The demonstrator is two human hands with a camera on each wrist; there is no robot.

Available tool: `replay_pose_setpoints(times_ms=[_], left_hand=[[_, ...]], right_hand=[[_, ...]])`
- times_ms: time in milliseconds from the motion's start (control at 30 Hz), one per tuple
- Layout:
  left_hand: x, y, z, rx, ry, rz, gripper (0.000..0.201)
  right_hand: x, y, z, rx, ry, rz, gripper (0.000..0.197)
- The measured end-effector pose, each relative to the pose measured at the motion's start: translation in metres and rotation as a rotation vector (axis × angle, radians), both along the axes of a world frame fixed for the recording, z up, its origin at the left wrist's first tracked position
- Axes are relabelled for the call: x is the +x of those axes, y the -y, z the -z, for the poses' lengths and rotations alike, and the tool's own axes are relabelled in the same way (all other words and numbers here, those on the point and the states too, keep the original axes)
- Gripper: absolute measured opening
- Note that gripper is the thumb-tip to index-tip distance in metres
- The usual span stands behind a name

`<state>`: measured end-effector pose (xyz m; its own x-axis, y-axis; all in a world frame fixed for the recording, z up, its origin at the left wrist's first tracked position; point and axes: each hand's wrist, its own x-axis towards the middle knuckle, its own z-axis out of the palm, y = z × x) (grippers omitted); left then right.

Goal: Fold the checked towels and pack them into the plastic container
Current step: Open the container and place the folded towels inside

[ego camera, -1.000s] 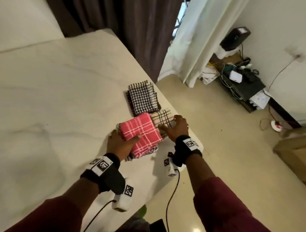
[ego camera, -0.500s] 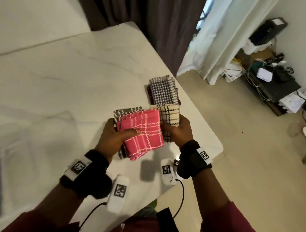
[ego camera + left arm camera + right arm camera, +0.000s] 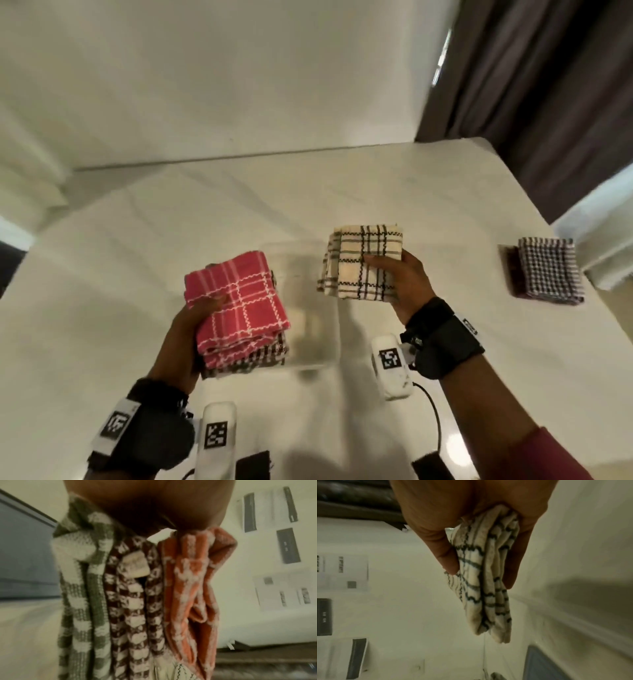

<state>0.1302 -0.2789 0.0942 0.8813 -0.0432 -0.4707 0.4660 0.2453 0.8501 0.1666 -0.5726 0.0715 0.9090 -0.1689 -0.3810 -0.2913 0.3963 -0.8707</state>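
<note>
Packing step. Left hand (image 3: 191, 325) gripped the towel stack (image 3: 239, 308) beside the container (image 3: 308, 342); right hand (image 3: 407, 284) pinched the cream towel (image 3: 363, 263) above it. Next, likely: lower both inside.

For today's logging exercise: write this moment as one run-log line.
left hand: holds pink-topped towel stack | right hand: holds cream towel | container: between, below

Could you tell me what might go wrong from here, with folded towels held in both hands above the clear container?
1. The left hand grips a stack of three folded towels by one edge; the lower ones could slip out or unfold.
2. The right hand pinches the cream towel at one side, so its loose layers may splay open.
3. The clear container is hard to see, so a drop could miss it.
</note>
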Motion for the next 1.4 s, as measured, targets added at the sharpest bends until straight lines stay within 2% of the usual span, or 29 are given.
replay_pose_setpoints(times_ms=[133, 233, 300, 367, 433, 500, 567, 667, 767, 833, 867, 933, 967, 1000, 1067, 1133, 1267, 1367, 1400], left_hand=[[-0.004, -0.044, 0.021, -0.094, -0.052, -0.040, 0.035], [-0.003, -0.061, 0.036, -0.149, -0.092, -0.069, 0.040], [-0.003, -0.069, 0.043, -0.166, -0.099, -0.052, 0.045], [-0.002, -0.076, 0.048, -0.172, -0.098, -0.027, 0.053], [0.000, -0.082, 0.052, -0.180, -0.106, -0.010, 0.069], [0.003, -0.088, 0.057, -0.179, -0.101, 0.006, 0.083], [0.007, -0.090, 0.063, -0.186, -0.090, 0.008, 0.084], [0.011, -0.090, 0.069, -0.177, -0.085, 0.015, 0.092], [0.011, -0.086, 0.073, -0.194, -0.061, 0.028, 0.098], [0.012, -0.085, 0.072, -0.204, -0.038, 0.021, 0.091], [0.012, -0.085, 0.069, -0.205, -0.026, 0.014, 0.087], [0.014, -0.081, 0.065, -0.213, 0.012, 0.010, 0.086], [0.015, -0.077, 0.062, -0.214, 0.039, 0.013, 0.083], [0.017, -0.072, 0.057, -0.203, 0.068, 0.009, 0.075], [0.023, -0.058, 0.046, -0.169, 0.126, -0.019, 0.057], [0.029, -0.045, 0.039, -0.111, 0.151, -0.069, 0.053], [0.034, -0.036, 0.024, -0.106, 0.176, -0.100, 0.068], [0.030, -0.042, 0.011, -0.245, 0.159, -0.019, 0.062], [0.029, -0.044, 0.012, -0.237, 0.164, -0.007, 0.058]], right_hand=[[0.030, -0.056, 0.006, 0.045, -0.092, -0.118, 0.060], [0.052, -0.091, 0.015, 0.017, -0.167, -0.136, 0.056], [0.063, -0.111, 0.024, -0.143, -0.231, -0.133, 0.046], [0.068, -0.123, 0.035, -0.368, -0.309, -0.133, 0.027], [0.069, -0.128, 0.050, -0.534, -0.363, -0.122, 0.016], [0.070, -0.132, 0.066, -0.594, -0.436, -0.142, 0.033], [0.075, -0.136, 0.079, -0.609, -0.494, -0.189, 0.054], [0.083, -0.135, 0.090, -0.627, -0.519, -0.186, 0.057], [0.084, -0.130, 0.091, -0.700, -0.495, -0.180, 0.069], [0.079, -0.128, 0.081, -0.795, -0.376, -0.241, 0.085], [0.074, -0.127, 0.070, -0.877, -0.284, -0.260, 0.084], [0.061, -0.125, 0.043, -0.953, -0.128, -0.231, 0.064], [0.053, -0.125, 0.028, -0.900, -0.078, -0.219, 0.049], [0.044, -0.128, 0.012, -0.786, -0.049, -0.250, 0.042], [0.027, -0.140, -0.013, -0.595, -0.014, -0.437, 0.049], [0.013, -0.155, -0.023, -0.649, 0.088, -0.602, 0.050], [0.006, -0.168, -0.030, -0.596, 0.185, -0.540, 0.043], [0.011, -0.160, -0.030, -0.463, 0.155, -0.506, 0.041], [0.012, -0.158, -0.029, -0.408, 0.135, -0.491, 0.042]])
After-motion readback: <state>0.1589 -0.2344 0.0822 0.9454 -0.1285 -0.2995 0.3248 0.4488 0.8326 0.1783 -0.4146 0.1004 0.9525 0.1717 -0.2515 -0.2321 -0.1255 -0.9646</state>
